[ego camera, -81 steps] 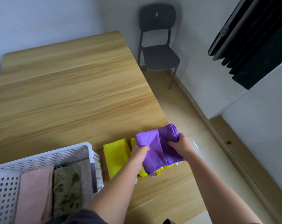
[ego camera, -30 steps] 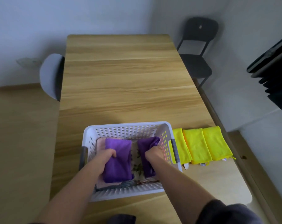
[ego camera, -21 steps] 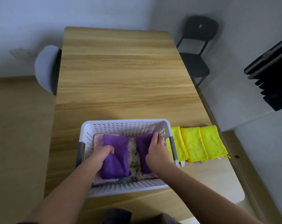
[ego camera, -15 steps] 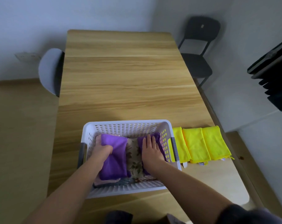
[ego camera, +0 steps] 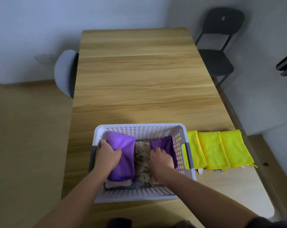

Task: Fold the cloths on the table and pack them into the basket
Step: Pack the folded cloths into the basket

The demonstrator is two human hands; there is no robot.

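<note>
A white perforated basket (ego camera: 139, 127) stands at the table's near edge. Inside, a folded purple cloth (ego camera: 123, 145) lies on the left over a pink cloth (ego camera: 119, 182). My left hand (ego camera: 107, 157) grips the purple cloth's left edge, thumb on top, by the basket's left wall. A second purple cloth (ego camera: 163, 143) sits against the right wall, and my right hand (ego camera: 161, 159) has its fingers curled onto it. A floral cloth (ego camera: 142, 162) shows between them. Three folded yellow cloths (ego camera: 211, 148) lie side by side on the table, right of the basket.
The wooden table (ego camera: 139, 83) stretches away beyond the basket. A grey chair (ego camera: 65, 71) is tucked in at its left side, and a black chair (ego camera: 218, 46) stands at the far right. The table's right edge runs close behind the yellow cloths.
Both purple cloths went from above the yellow cloths into the basket. The left one slid toward the left wall. My right hand lay flat on its cloth, and its fingers are now curled.
</note>
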